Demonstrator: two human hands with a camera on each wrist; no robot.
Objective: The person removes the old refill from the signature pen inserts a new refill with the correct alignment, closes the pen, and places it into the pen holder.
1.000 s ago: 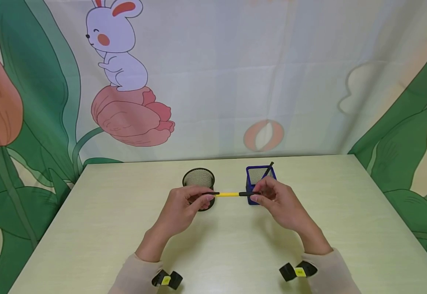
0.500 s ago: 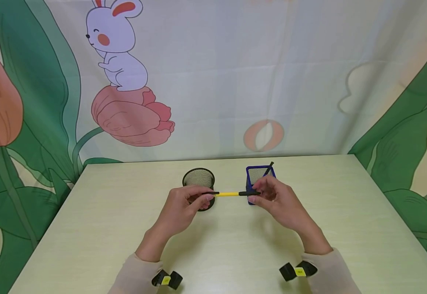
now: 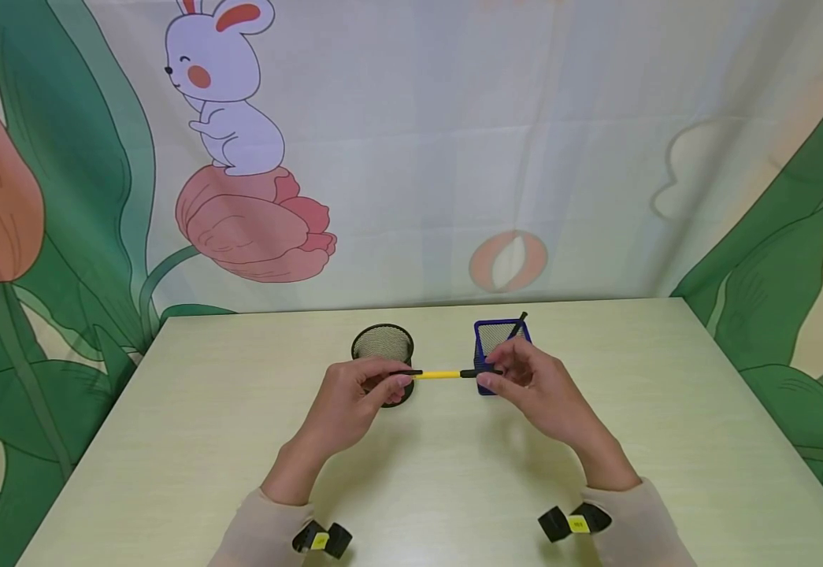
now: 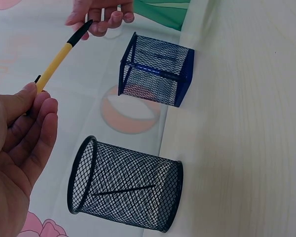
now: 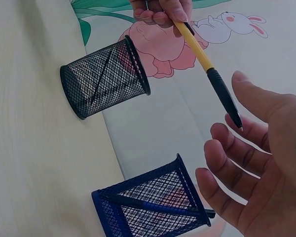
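In the middle of the head view, the left hand (image 3: pixel 354 398) pinches one end of a yellow and black pen (image 3: pixel 441 376). The right hand (image 3: pixel 539 394) is loose, fingers apart near the tip. A black cup (image 3: pixel 383 341) stands left of middle, a blue cup (image 3: pixel 491 337) right.

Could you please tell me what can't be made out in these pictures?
Head view: part of the round black holder, behind the left hand.
Head view: part of the blue holder, behind the right hand.
Left wrist view: part of the yellow pen, behind the left hand.
Right wrist view: part of the blue holder, beyond the bottom edge.
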